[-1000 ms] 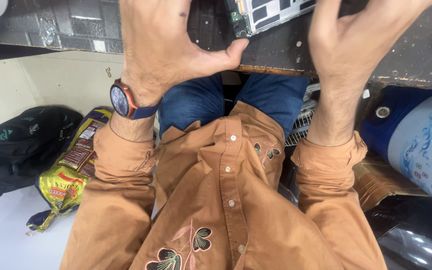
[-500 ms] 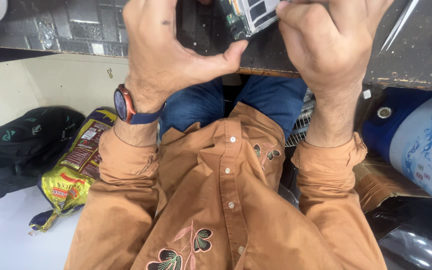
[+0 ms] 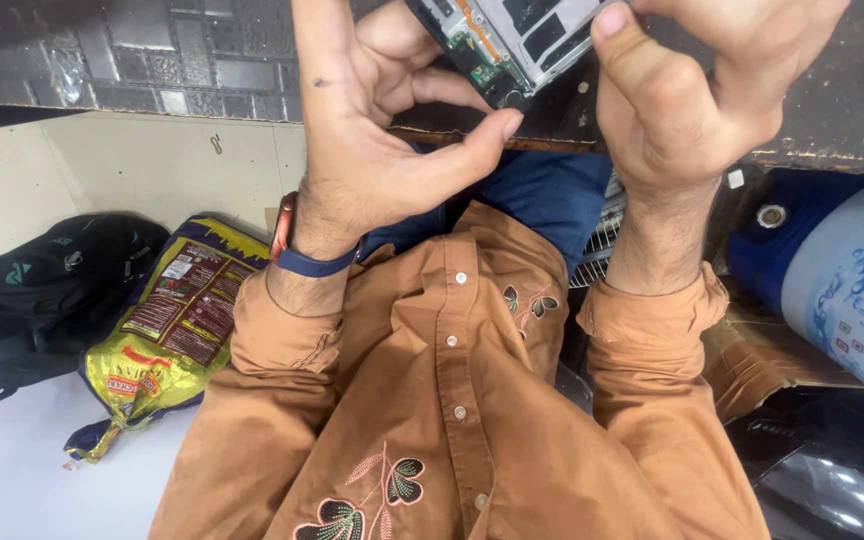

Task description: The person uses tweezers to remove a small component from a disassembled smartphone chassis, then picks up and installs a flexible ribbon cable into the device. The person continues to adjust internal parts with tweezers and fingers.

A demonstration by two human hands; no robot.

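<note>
At the edge of the dark workbench (image 3: 832, 120), both hands are up on an opened smartphone (image 3: 517, 40), its circuit board and silver shielding showing. The left hand (image 3: 372, 150) is curled loosely, thumb stretched out so its tip sits just under the phone's lower corner, fingers bent behind it; a half second ago that hand lay flatter over the bench, and now it has rolled open toward the camera. The right hand (image 3: 692, 100) is closed around the phone's right side, thumb pointing up beside the casing; whether the fingers really pinch it cannot be told, since they run out of the top of the view. The phone has slid a little lower and nearer the bench edge than before.

Below the bench, left of the orange shirt (image 3: 452, 420), a yellow and purple plastic sack (image 3: 167, 335) lies slumped on the white floor, with a dark red label panel on its face. Just left of it, touching, sits a black backpack (image 3: 47, 295). Right of the shirt, under the bench, a blue and white patterned drum (image 3: 842, 275) lies beside a brown cardboard box (image 3: 767, 360). A blue-strapped watch (image 3: 297, 250) rides the left wrist.
</note>
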